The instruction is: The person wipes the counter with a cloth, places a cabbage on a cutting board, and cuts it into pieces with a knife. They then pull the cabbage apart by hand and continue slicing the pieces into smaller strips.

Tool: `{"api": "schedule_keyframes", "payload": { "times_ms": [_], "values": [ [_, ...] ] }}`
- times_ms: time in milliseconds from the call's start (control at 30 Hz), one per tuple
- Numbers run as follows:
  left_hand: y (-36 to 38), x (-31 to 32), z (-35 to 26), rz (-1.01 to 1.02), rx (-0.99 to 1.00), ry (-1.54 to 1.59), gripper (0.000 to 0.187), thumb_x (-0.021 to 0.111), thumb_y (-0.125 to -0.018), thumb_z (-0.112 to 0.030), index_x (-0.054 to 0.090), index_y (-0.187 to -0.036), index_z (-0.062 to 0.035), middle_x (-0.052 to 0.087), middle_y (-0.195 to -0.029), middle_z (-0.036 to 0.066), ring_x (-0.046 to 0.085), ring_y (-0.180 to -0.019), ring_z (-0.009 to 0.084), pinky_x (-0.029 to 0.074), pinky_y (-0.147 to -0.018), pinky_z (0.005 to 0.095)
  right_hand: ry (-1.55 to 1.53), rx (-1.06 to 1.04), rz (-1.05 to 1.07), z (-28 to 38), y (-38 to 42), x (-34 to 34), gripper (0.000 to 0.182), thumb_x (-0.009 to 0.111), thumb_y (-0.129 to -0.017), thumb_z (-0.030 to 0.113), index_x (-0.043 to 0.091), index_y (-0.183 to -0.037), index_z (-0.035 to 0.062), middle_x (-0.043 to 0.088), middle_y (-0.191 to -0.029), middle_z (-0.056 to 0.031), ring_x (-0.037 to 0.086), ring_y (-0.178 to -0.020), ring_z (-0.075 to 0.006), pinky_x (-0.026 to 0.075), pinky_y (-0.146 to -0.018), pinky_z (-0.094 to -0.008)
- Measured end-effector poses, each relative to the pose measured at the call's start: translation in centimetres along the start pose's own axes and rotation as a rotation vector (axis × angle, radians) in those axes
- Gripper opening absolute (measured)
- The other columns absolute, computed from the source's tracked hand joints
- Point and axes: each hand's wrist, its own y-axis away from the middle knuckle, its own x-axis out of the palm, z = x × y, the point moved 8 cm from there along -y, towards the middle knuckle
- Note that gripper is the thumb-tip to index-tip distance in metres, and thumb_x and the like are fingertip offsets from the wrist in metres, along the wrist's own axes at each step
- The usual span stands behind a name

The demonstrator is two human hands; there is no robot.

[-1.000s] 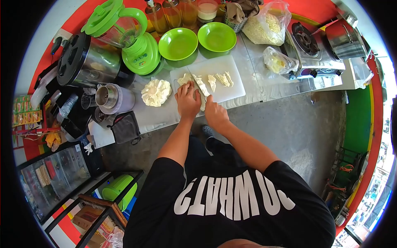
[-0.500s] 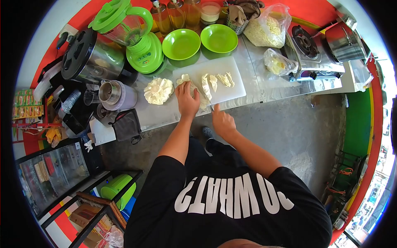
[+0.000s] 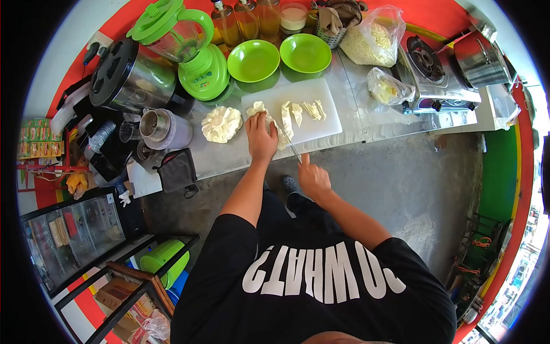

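Note:
On the white cutting board, my left hand presses down with bent fingers on a pale, frilly oyster mushroom, partly hidden beneath them. My right hand, closed around a knife, is just off the counter's front edge. The blade slants up toward the board, close beside my left fingers. Cut mushroom strips and thinner shreds lie on the board to the right. A large frilly mushroom cluster rests on the metal counter, left of the board.
Two green bowls stand behind the board, beside a green blender. Bags of pale shreds and yellowish pieces sit near the gas stove. A steel-topped cup and dark pouch are at left.
My right hand has drawn the knife back toward my body, so more of the blade shows. My left hand stays on the mushroom. The whole view has shifted slightly.

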Motion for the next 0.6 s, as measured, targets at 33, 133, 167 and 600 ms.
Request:
{"api": "schedule_keyframes", "payload": {
  "times_ms": [33, 133, 167, 600],
  "values": [
    [0.0, 0.1, 0.0, 0.002, -0.006, -0.006, 0.042, 0.066, -0.09, -0.011, 0.059, -0.129, 0.0004, 0.058, -0.131, 0.016, 0.049, -0.126, 0.0384, 0.042, -0.108, 0.0464, -0.001, 0.005, 0.022, -0.1, -0.1, 0.3, 0.032, 0.046, -0.107, 0.027, 0.042, -0.123, -0.0009, 0.071, -0.079, -0.0254, 0.07, -0.075, -0.0474, 0.056, -0.069, -0.057],
    [0.0, 0.2, 0.0, 0.01, -0.007, -0.005, 0.042, 0.066, -0.09, -0.011, 0.059, -0.13, 0.0004, 0.058, -0.131, 0.015, 0.049, -0.126, 0.038, 0.042, -0.108, 0.0461, 0.01, 0.014, 0.058, -0.4, -0.4, 0.9, 0.032, 0.044, -0.107, 0.025, 0.042, -0.125, -0.0016, 0.072, -0.081, -0.0249, 0.071, -0.078, -0.0467, 0.057, -0.071, -0.0557],
    [-0.1, 0.2, 0.0, 0.011, -0.006, -0.006, 0.042, 0.066, -0.09, -0.011, 0.059, -0.13, 0.0004, 0.058, -0.131, 0.015, 0.049, -0.126, 0.038, 0.042, -0.108, 0.0461, 0.025, 0.013, 0.072, -0.5, -0.5, 1.2, 0.032, 0.043, -0.107, 0.024, 0.042, -0.127, -0.002, 0.072, -0.083, -0.0246, 0.071, -0.08, -0.0462, 0.057, -0.072, -0.0549],
    [0.2, -1.7, 1.0, 0.003, 0.019, 0.208, 0.04, 0.067, -0.091, -0.008, 0.061, -0.129, -0.0007, 0.062, -0.133, 0.018, 0.055, -0.124, 0.0388, 0.043, -0.108, 0.0455, 0.019, -0.01, 0.007, -0.8, -2.5, -2.4, 0.033, 0.046, -0.107, 0.028, 0.041, -0.124, 0.0004, 0.072, -0.086, -0.0274, 0.071, -0.083, -0.0478, 0.057, -0.074, -0.0572]
  ]
}}
